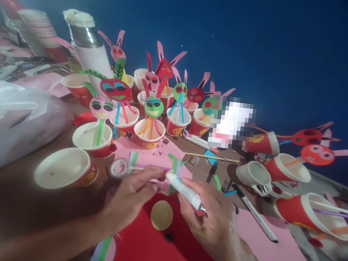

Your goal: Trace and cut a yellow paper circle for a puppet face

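In the head view, my right hand (pixel 212 210) wraps round a thick white tube (pixel 183 186) with a red tip and pale blue print. It looks like a marker or glue pen. My left hand (pixel 136 197) is closed, its fingertips meeting the tube's red end. Both hands hover over a red paper sheet (pixel 136 243). Between them, a pale yellow paper disc (pixel 161 215) lies on the sheet. A small dark spot (pixel 169 236) shows beside the disc. Past my fingers lies a roll of clear tape (pixel 120 168).
Several paper cups hold paper-faced straw puppets, including a green one (pixel 154 107). A tilted cup (pixel 65 168) stands left, near a plastic bag (pixel 14 120). A white mug (pixel 254 177), black-capped marker (pixel 255 213) and pink paper (pixel 276 251) lie right. A thermos (pixel 89 45) stands behind.
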`<state>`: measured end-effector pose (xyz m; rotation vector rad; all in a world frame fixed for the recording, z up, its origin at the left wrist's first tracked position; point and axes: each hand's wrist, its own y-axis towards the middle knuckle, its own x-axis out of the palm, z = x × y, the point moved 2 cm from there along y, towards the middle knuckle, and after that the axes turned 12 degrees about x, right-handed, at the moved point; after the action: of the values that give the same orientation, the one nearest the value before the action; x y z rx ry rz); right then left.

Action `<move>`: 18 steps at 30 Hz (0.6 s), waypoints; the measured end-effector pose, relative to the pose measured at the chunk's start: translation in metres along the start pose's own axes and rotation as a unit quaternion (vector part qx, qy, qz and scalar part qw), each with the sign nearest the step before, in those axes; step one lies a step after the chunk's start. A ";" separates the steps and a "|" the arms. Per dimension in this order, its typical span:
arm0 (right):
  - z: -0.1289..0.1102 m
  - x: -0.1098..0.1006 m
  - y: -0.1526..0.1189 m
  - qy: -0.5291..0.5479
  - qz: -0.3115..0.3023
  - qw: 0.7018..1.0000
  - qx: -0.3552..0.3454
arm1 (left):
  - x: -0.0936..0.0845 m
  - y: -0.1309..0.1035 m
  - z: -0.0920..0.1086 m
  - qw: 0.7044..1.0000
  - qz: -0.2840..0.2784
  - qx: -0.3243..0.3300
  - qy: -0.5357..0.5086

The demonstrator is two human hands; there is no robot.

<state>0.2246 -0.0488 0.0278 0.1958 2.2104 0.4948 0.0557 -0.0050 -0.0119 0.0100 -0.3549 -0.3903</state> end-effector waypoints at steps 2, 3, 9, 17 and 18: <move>0.000 0.001 -0.001 -0.001 -0.004 1.000 -0.004 | 0.001 0.000 0.001 1.000 -0.010 0.007 0.007; 0.000 0.001 -0.001 0.000 -0.005 1.000 -0.008 | 0.002 0.000 0.001 1.000 -0.010 0.012 0.013; 0.000 0.000 -0.003 0.004 -0.018 1.000 -0.004 | 0.002 0.000 0.003 0.998 -0.037 0.023 0.054; -0.001 0.000 -0.003 -0.038 -0.011 0.999 -0.005 | 0.000 -0.001 -0.001 0.999 -0.033 0.000 0.011; -0.001 0.000 -0.003 -0.041 -0.010 0.999 -0.005 | -0.001 -0.001 -0.002 0.999 -0.032 -0.006 -0.001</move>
<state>0.2243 -0.0514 0.0274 0.1856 2.1275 0.4791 0.0554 -0.0055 -0.0136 0.0091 -0.3547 -0.4557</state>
